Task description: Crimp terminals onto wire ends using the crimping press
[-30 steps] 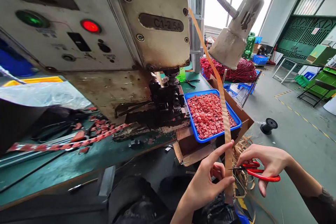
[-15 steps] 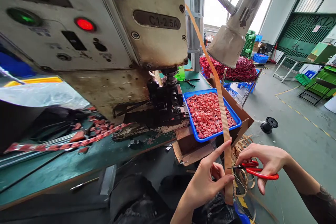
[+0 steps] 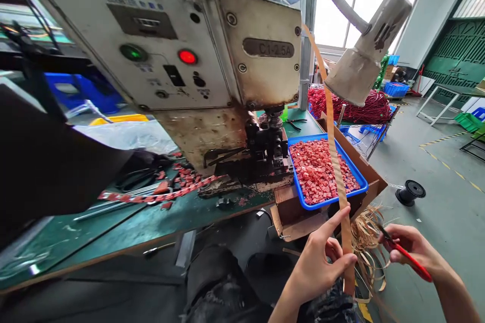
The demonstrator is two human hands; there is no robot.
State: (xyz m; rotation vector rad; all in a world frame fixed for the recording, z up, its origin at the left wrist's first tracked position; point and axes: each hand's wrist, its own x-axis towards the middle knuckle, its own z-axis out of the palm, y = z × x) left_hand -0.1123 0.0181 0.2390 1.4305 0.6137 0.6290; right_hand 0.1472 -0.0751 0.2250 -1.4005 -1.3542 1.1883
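Observation:
My left hand (image 3: 320, 257) holds the lower part of a long tan paper strip (image 3: 335, 161), with the index finger laid along it and the thumb across it. The strip runs up past the blue tray (image 3: 308, 206) to the right side of the machine head (image 3: 261, 55). Off to the right, my right hand (image 3: 417, 252) is closed around red-handled scissors (image 3: 407, 260), apart from the strip, their dark blades pointing up and left. Small reddish square pieces (image 3: 322, 169) fill the tray, which rests on an open cardboard box (image 3: 290, 224).
A lamp (image 3: 356, 73) hangs over the strip's upper part. Tangled tan strips (image 3: 367, 242) lie beside the box on the floor, near a black spool (image 3: 410, 192). Pliers (image 3: 296, 123) and a red patterned strip (image 3: 151, 195) rest on the green bench (image 3: 125, 237).
The scissors have moved away from the strip to the right, and my right hand has turned with them. My left hand keeps its hold. The camera view has swung left.

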